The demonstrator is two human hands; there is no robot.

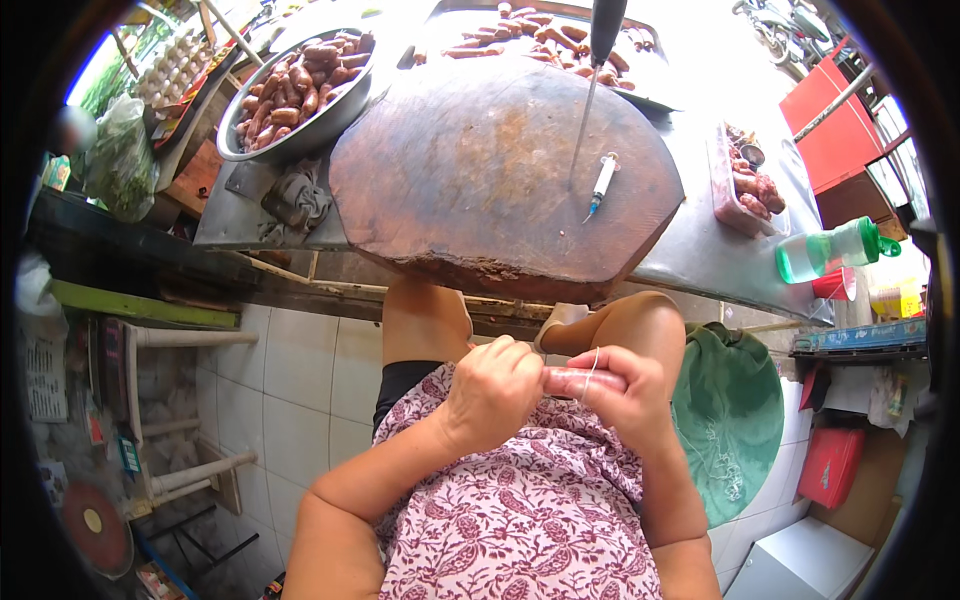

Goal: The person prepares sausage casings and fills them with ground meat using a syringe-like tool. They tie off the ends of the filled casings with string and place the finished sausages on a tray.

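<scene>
Over my lap, both hands hold a raw sausage (562, 380) roughly level between them. My left hand (494, 388) is closed around its left end, the fingers wrapped and hiding that end. My right hand (634, 392) grips the right part with thumb and fingers. A thin white string (591, 368) crosses the sausage beside my right fingers. Beyond my knees stands a thick wooden chopping block (480, 150). On it lie a syringe (602, 186) with a blue tip and, upright, a knife (606, 35) with a dark handle.
A metal bowl (232, 150) heaped with sausages stands at the far left, next to a crumpled grey cloth (300, 198). Behind the block is a tray of sausages (500, 30). A plastic tub (745, 218) and a green-capped bottle (825, 252) sit at right. Green cloth (728, 410) hangs beside my right knee.
</scene>
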